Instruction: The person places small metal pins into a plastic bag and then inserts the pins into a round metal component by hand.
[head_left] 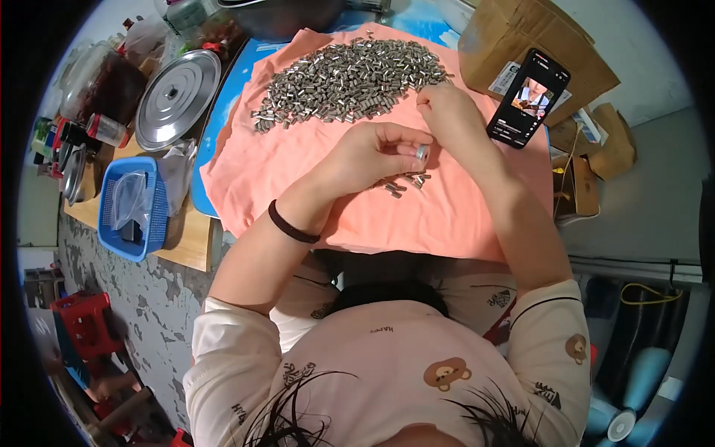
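Between the thumb and fingers of my left hand (pixel 372 155) is a small round silver metal piece (pixel 422 153), held over the salmon-coloured cloth (pixel 298 201). My right hand (pixel 450 112) is curled at the right edge of a wide heap of small metal cylinders (pixel 350 78). Its fingertips are bent inward, and what they hold, if anything, cannot be made out. Just below my left hand lie several loose metal cylinders (pixel 395 190), apart from the heap.
A phone (pixel 529 97) with its screen lit leans against a cardboard box (pixel 536 37) at the right. On the left are a round metal lid (pixel 179 99), a blue plastic basket (pixel 110 205) and jars. A dark bowl (pixel 287 16) stands at the back edge.
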A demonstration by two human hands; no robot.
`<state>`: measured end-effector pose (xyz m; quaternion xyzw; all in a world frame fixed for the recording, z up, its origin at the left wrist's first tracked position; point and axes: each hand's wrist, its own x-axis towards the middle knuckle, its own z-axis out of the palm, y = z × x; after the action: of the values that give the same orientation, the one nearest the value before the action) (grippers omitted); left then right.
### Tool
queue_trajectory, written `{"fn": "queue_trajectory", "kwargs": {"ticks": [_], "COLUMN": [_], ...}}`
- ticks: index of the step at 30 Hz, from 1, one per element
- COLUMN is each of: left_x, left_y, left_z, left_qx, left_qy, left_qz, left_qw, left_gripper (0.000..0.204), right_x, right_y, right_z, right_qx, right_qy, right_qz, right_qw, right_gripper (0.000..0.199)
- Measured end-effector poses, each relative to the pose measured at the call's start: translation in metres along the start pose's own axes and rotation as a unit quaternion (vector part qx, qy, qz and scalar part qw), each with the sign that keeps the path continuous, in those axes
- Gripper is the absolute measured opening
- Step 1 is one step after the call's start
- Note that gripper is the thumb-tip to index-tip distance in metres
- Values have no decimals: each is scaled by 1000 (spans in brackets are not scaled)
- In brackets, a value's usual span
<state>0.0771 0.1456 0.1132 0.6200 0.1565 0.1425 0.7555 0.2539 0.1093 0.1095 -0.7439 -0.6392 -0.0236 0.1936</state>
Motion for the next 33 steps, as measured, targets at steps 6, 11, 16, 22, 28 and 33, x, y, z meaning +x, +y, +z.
{"fn": "queue_trajectory", "kwargs": {"ticks": [6,11,16,22,28,33], "left_x": [5,3,7,2,4,5], "left_y": [-5,-8,-9,-4,-6,-9], "left_z": [-3,-12,-9,-7,-6,-7], "left_qx": [-60,-87,-119,-52,-60,-42], "left_qy": [23,37,25,55,43,16], "left_qz": [12,3,9,-7,16,31], "left_qw": [998,995,993,997,997,998], "left_gripper": [28,30,31,31,31,29], "right_x": [-28,-48,-53,-57,-58,-45], "right_y": [-5,-13,-16,-39,-17,-2], "right_z": [-27,-29,-31,-37,-26,-27], "right_qx": [196,516,422,205,434,464], "right_qy": [-6,-79,-57,64,-32,-124], "right_qz": [85,75,79,-34,66,78], "right_qw": [977,849,901,976,898,874], "right_gripper": [9,9,9,8,7,14]}}
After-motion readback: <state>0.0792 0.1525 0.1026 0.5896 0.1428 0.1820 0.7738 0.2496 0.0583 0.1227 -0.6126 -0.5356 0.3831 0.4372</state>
